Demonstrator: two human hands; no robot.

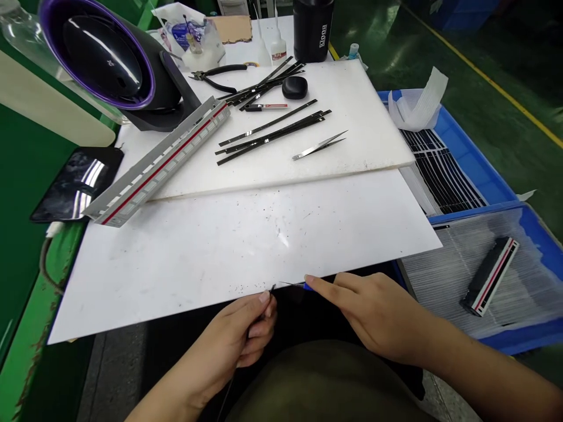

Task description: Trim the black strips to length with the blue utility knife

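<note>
Below, two hands at board edge, left hand [246,334] grip pinching one thin strip [288,284], right hand [373,313] grip pinching its other end.

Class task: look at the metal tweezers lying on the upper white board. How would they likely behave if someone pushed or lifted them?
The tweezers look thin and flat, so they would probably slide, not roll. Their shiny metal may feel slippery, and the slim build suggests little weight.

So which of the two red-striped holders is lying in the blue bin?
The short dark one, lying on clear sleeves in the blue bin at right. The long silver one rests on the white boards.
</note>
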